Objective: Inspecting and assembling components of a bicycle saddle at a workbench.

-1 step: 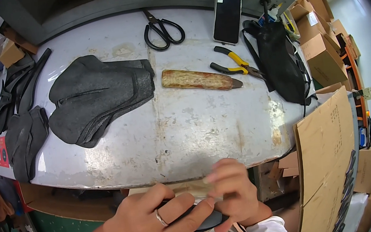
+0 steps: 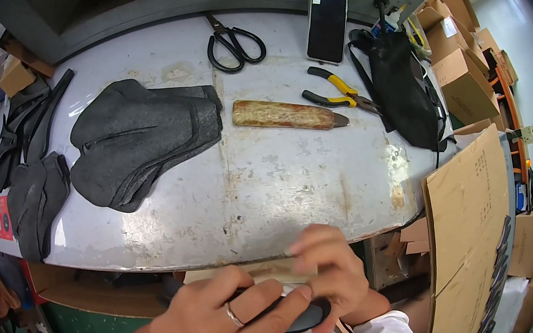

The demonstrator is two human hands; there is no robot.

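2 hands grip a dark piece, with cardboard boxes stacked at right, any contents unclear.

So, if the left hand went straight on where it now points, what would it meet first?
Probably the right hand: the left hand points toward it, across the dark piece. Whether the two hands touch is hard to tell.

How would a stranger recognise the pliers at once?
Look at the right half of the pale worktable, below the dark phone. The pliers lie between that phone and the wrapped-handled tool. Their yellow-and-black handles set them apart from the scissors, whose handles are all black.
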